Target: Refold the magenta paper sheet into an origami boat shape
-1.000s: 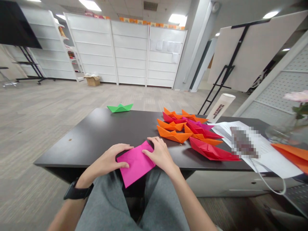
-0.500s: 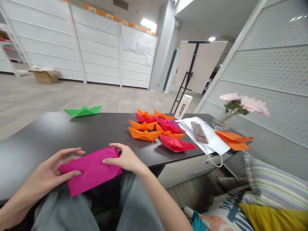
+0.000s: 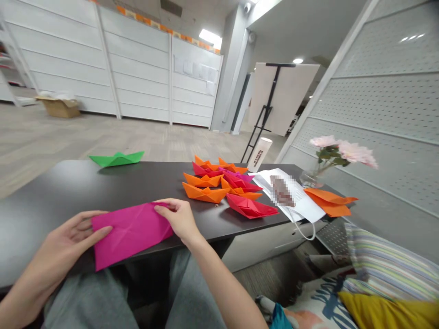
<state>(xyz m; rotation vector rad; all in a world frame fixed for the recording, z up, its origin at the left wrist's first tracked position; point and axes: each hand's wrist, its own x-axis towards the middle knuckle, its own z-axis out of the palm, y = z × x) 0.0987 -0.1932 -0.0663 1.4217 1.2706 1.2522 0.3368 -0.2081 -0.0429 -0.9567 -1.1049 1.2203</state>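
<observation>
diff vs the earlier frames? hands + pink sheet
The head camera swung right, bringing the flowers and cushions into view. The pink sheet lies flatter on the table edge. The left hand closed in onto its left end; the right hand still presses its right end. The paper boats and green boat stayed put.

Your left hand point(image 3: 66, 240) covers the left edge of the pink paper point(image 3: 128, 230), and your right hand point(image 3: 178, 219) hides its upper right corner. The middle of the white sheet point(image 3: 291, 194) is blurred out, so you cannot read it. The striped cushion point(image 3: 394, 269) is cut by the right edge.
</observation>
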